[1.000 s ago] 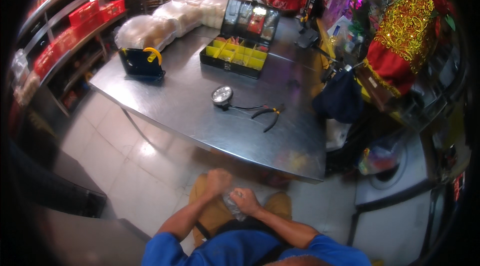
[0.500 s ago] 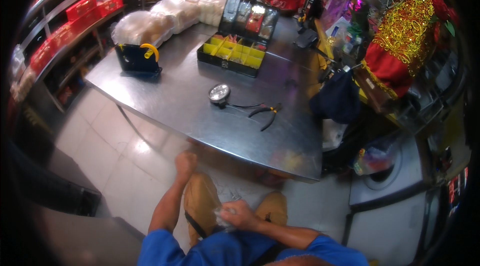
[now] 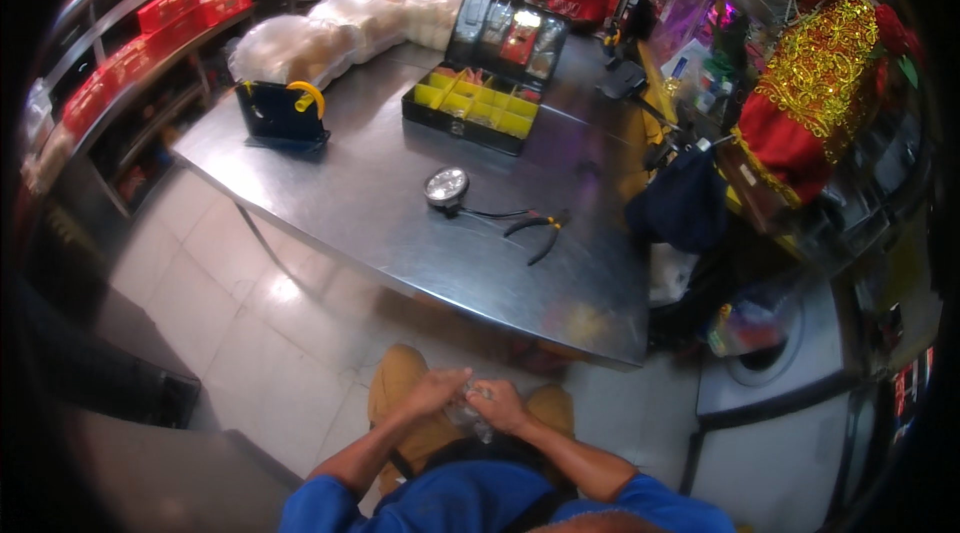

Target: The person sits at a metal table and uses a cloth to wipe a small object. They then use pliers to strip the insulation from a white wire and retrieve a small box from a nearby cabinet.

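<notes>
Handling of the small, clear, crinkled plastic bag (image 3: 472, 420) is in progress above the lap (image 3: 415, 423); how much is done or left can't be told. It is gripped near its top by curled fingers of the R. hand (image 3: 497, 406), the rest showing beneath. Fingers of the L. hand (image 3: 440, 391) are stretched beside it; whether anything is pinched there isn't shown. Round silver lamp (image 3: 446, 187) & black-handled pliers (image 3: 541, 224) aren't touched, approx. mid-table.
</notes>
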{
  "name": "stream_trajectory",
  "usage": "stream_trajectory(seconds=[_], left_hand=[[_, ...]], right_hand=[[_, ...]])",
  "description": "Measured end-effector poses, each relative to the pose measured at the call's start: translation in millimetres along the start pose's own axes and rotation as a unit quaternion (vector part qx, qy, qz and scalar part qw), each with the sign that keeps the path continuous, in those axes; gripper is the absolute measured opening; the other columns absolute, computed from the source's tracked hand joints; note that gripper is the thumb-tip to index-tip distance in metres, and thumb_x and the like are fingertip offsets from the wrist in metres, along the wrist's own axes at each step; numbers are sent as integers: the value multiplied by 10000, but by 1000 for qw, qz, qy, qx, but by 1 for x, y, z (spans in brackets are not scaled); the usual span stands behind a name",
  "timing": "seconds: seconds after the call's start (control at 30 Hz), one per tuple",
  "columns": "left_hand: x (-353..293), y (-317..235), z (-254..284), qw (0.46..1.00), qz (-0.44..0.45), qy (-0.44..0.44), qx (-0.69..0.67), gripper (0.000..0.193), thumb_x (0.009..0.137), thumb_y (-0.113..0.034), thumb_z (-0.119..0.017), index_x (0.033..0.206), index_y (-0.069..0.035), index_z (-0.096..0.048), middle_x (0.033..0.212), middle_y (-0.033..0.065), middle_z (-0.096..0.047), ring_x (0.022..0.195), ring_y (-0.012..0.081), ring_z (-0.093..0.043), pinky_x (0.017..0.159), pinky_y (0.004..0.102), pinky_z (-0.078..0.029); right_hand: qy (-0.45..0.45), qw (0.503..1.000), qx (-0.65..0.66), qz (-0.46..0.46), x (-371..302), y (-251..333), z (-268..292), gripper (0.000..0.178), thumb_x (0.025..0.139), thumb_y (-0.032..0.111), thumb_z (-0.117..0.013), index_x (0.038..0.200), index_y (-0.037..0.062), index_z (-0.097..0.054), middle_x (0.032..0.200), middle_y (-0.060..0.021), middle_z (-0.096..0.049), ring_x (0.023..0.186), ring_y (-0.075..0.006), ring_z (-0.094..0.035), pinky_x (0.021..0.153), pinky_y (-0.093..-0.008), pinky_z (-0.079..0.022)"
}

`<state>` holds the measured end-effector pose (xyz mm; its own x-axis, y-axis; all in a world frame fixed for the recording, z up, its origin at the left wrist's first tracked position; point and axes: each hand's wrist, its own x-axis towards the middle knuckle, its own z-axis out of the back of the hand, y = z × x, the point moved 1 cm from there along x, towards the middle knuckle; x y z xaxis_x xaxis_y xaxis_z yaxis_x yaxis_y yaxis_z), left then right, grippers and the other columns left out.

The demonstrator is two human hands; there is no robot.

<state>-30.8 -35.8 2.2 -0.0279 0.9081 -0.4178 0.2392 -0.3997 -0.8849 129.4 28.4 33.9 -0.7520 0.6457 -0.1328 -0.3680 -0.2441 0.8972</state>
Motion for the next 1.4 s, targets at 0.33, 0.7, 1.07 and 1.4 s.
stream_trajectory(seconds=[0.33,0.7,1.07,1.4], left_hand=[[31,-2,-10,930,65,-43,-358,372,1023,-371,-469,907,-41,-593,722,55,-533,731,161,-536,677,283,-455],[33,39,-2,979,-142,-146,1,344,907,-223,-630,641,-8,-591,599,67,-540,557,188,-538,560,364,-436],[96,61,80,789,-302,-353,401,215,802,-147,-633,620,-32,-628,655,184,-623,591,386,-594,569,483,-465],[105,82,143,766,-110,-429,466,208,776,-271,-680,766,-64,-696,817,183,-668,765,363,-637,694,473,-505]], right_hand=[[25,999,47,0,3,-10,-25,231,881,206,-595,840,-15,-646,693,-128,-622,661,-168,-571,640,-359,-464],[-23,988,150,-17,9,-17,-22,222,871,169,-592,820,-30,-676,699,-57,-642,662,-115,-562,620,-314,-461],[40,975,218,-32,-13,48,-23,221,903,172,-587,822,-29,-628,664,-9,-594,635,-68,-537,575,-263,-457],[178,962,195,72,-42,112,-4,255,902,211,-566,767,-4,-594,689,-14,-586,671,-62,-502,609,-282,-445]])
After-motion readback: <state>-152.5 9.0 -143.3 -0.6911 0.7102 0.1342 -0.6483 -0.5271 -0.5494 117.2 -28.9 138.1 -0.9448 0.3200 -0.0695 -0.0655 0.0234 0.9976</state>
